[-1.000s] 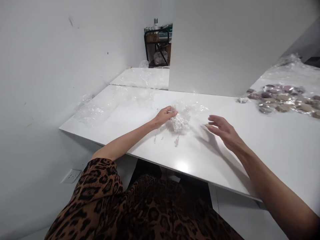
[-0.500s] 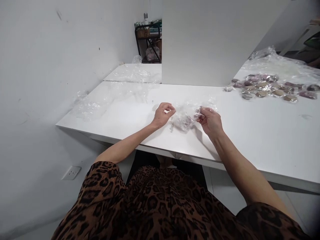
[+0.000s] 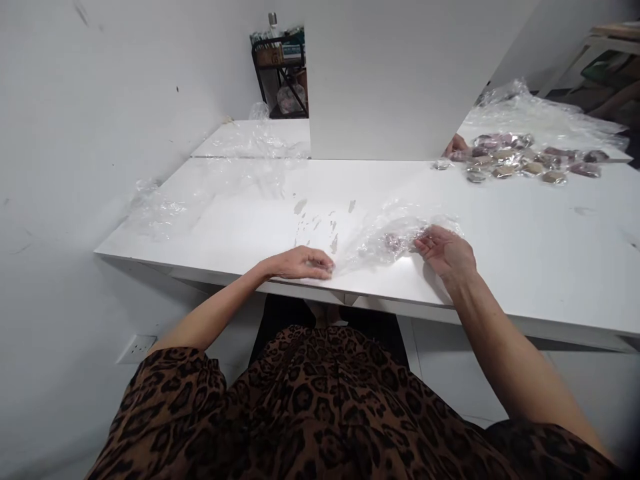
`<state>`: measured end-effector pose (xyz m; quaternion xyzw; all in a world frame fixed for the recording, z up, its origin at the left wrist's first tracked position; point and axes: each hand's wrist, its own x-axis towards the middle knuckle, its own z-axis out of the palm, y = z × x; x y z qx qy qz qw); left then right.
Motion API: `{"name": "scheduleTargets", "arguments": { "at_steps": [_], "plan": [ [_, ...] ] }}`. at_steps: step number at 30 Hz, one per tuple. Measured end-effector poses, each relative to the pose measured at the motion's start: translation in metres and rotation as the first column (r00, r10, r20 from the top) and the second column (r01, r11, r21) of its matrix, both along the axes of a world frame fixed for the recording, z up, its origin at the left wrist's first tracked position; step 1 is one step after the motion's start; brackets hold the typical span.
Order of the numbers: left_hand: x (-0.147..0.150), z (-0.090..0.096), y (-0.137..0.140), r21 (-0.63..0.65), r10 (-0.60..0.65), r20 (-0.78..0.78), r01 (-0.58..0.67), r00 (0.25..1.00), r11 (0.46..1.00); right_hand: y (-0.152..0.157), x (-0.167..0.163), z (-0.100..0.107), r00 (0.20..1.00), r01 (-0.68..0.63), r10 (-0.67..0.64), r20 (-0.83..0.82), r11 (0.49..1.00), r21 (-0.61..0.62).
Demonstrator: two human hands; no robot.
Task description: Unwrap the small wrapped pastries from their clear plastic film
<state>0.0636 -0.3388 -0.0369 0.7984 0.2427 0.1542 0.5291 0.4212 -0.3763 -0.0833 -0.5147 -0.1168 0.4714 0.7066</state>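
A sheet of clear plastic film [image 3: 370, 245] stretches between my two hands above the white table [image 3: 240, 247]. My left hand [image 3: 305, 262], low near the table's front edge, pinches the film's left corner. At the other end my right hand [image 3: 447, 253] has its fingers closed on the bunched film. A pinkish-purple piece [image 3: 393, 241] shows through the plastic near my right fingers; its kind is too blurred to tell.
Crumpled clear film [image 3: 167, 210] lies along the left wall. At the back right are several wrapped brown and purple pieces [image 3: 505, 171] beside more film [image 3: 540, 117]. An upright white panel [image 3: 390, 80] stands at the back. Another person's hand [image 3: 456, 145] shows past its right edge.
My left hand has come down and nearer, and my right hand has shifted right, so the film is pulled out longer. Another person's hand has appeared by the wrapped pieces.
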Motion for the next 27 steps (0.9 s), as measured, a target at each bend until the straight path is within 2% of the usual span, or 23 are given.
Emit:
{"name": "scheduleTargets", "arguments": {
  "at_steps": [1,2,4,6,7,8,10,13,15,18,21,24,27],
  "plan": [
    [0.000,0.005,-0.002,-0.040,-0.053,-0.037,0.052,0.998,0.998,-0.003,0.001,0.000,1.000,-0.014,0.014,0.001,1.000,-0.004],
    [0.003,0.009,-0.002,-0.064,-0.037,-0.033,0.035,0.999,0.997,-0.005,0.001,0.001,1.000,-0.025,0.025,-0.002,1.000,-0.001],
    [0.018,0.013,0.004,-0.040,0.166,0.031,-0.165,0.986,0.986,-0.006,-0.002,0.005,0.999,-0.045,0.046,-0.012,0.998,0.033],
    [0.042,0.012,0.018,0.058,0.400,0.073,-0.404,0.914,0.913,-0.005,-0.006,0.010,0.997,-0.073,0.074,-0.009,0.994,0.078],
    [0.057,0.009,0.027,0.115,0.468,0.063,-0.472,0.882,0.874,-0.005,-0.009,0.013,0.996,-0.092,0.092,-0.003,0.991,0.101],
    [0.071,0.005,0.036,0.161,0.500,0.037,-0.499,0.865,0.852,-0.003,-0.011,0.015,0.993,-0.113,0.114,0.004,0.986,0.124],
    [0.099,-0.005,0.051,0.180,0.489,-0.044,-0.475,0.871,0.862,0.000,-0.017,0.021,0.987,-0.162,0.161,0.021,0.971,0.177],
    [0.131,-0.020,0.060,0.078,0.410,-0.106,-0.404,0.906,0.912,0.004,-0.020,0.028,0.976,-0.219,0.215,0.042,0.945,0.242],
    [0.141,-0.025,0.057,0.004,0.419,-0.062,-0.419,0.906,0.908,0.006,-0.018,0.030,0.979,-0.202,0.197,0.046,0.947,0.249],
    [0.139,-0.025,0.049,-0.125,0.527,0.042,-0.519,0.849,0.846,0.004,-0.013,0.027,0.993,-0.106,0.097,0.062,0.978,0.179],
    [0.127,-0.017,0.045,-0.268,0.631,0.098,-0.591,0.769,0.761,0.000,-0.018,0.016,0.972,-0.062,0.036,0.231,0.993,0.105],
    [0.115,-0.007,0.044,-0.395,0.688,0.132,-0.599,0.713,0.697,-0.002,-0.038,0.008,0.893,-0.134,0.111,0.437,0.991,0.021],
    [0.104,0.002,0.041,-0.517,0.726,0.170,-0.567,0.667,0.642,-0.001,-0.057,0.006,0.841,-0.246,0.240,0.484,0.968,-0.052]
  ]
}}
